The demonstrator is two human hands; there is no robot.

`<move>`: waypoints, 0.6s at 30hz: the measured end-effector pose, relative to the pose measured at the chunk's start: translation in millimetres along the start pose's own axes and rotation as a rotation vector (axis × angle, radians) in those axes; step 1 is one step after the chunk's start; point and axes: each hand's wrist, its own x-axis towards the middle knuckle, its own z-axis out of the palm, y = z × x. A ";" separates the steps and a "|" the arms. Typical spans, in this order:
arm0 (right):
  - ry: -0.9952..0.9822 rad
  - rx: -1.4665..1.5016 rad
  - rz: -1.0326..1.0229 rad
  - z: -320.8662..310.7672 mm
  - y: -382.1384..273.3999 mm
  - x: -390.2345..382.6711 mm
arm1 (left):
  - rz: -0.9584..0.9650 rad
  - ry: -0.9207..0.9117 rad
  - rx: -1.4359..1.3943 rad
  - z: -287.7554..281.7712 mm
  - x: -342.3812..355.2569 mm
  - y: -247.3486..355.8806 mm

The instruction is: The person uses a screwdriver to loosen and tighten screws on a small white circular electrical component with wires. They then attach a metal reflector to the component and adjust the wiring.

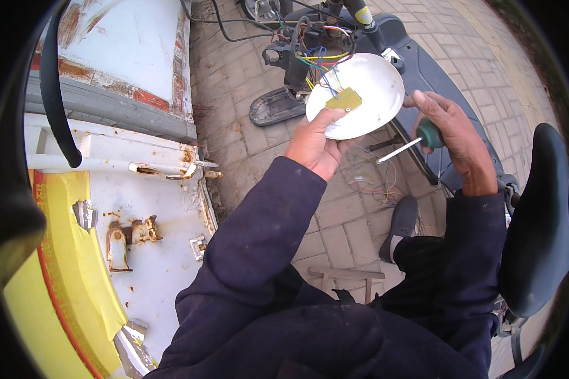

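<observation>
- Centrally, a white round dish (360, 95) is held up in front of the body, above the brick paving (341, 215), its hollow side turned toward the camera.
- A small yellow board (343, 100) is seen lying on the inside of the dish, left of its middle, with coloured wires (319, 66) running from it up and away toward the scooter (423, 63).
- The dish is gripped at its lower left rim by the left hand (313, 145), which is closed on it with the thumb reaching up to the edge of the board.
- A screwdriver (406, 147) with a green handle is clenched in the right hand (452, 136); its metal shaft is pointed down and to the left, away from the dish and just below its rim.
- The dish lies up and to the left of the right hand; the left hand is the nearer one, being in contact with it.
- More loose wires (376, 183) are seen on the paving beneath the hands.
- A rusted white and yellow panel (145, 208) is seen well apart at the left, and a dark seat (540, 221) at the right.
</observation>
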 end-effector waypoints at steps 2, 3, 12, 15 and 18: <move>0.035 0.019 0.001 13.6 1.7 3.5 | -0.044 -0.057 0.008 4.0 0.0 -4.8; 0.020 0.035 -0.054 17.6 2.0 5.3 | -0.071 -0.074 0.018 6.4 1.3 -6.4; 0.063 0.037 0.050 0.2 -4.5 2.0 | -0.097 -0.142 -0.140 1.0 21.2 -0.9; 0.035 0.060 0.089 2.5 -0.7 4.6 | -0.075 -0.106 -0.112 -1.7 33.0 -0.1; -0.043 0.102 0.121 1.0 2.6 10.0 | -0.059 -0.094 -0.047 -2.8 44.2 10.4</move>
